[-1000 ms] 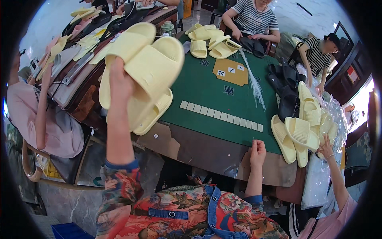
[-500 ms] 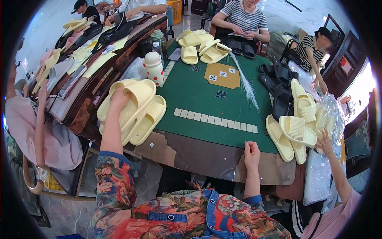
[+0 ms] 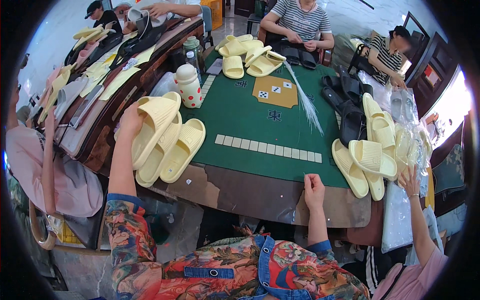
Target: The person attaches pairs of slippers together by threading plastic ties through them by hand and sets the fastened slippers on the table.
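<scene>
Pale yellow slippers (image 3: 165,140), green table felt (image 3: 240,120), white red-dotted bottle (image 3: 189,86), black slippers (image 3: 350,107).

I counted three pale yellow slippers (image 3: 167,140) at the near left edge of the green table (image 3: 250,120), the top one under my left hand (image 3: 131,121). At the far end I made out about five more yellow slippers (image 3: 245,54), though they overlapped. On the right lay roughly five yellow slippers (image 3: 370,150), hard to tell apart, with several black ones (image 3: 345,105) beyond them that I could not number. One row of white tiles (image 3: 267,146) crossed the table. I saw two bottles (image 3: 190,75) far left. My right hand (image 3: 314,186) made two hands of mine.
</scene>
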{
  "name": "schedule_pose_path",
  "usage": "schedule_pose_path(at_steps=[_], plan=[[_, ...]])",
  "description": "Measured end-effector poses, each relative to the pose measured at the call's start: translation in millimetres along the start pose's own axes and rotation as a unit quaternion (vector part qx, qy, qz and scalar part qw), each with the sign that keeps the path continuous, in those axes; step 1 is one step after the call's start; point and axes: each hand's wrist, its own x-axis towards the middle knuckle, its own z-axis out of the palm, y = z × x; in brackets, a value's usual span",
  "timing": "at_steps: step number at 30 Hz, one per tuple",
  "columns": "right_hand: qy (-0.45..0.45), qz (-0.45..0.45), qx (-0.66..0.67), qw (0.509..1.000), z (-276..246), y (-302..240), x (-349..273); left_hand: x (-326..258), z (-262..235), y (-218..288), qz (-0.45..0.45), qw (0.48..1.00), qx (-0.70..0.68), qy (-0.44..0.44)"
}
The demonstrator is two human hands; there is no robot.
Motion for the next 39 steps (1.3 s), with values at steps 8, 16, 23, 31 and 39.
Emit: schedule_pose_path(at_steps=[8, 16, 23, 31, 39], plan=[[-0.001, -0.009, 0.0, 1.0, -1, -2, -3, -17, 35, -4, 0.029, 0.995, 0.085, 0.033], [-0.006, -0.004, -0.02, 1.0, -2, -1, -3, -18, 10, -3, 0.009, 0.999, -0.006, -0.043], [-0.001, -0.019, -0.023, 1.0, 7, -8, -4, -39, -7, -8, 0.129, 0.991, -0.032, 0.024], [0.037, 0.01, -0.043, 0.998, -2, -23, -4, -160, -73, 169, 0.266, 0.879, -0.391, 0.06], [0.166, -0.01, 0.02, 0.986, -47, -18, -4, -211, -140, 273, 0.62, 0.671, -0.402, -0.055]])
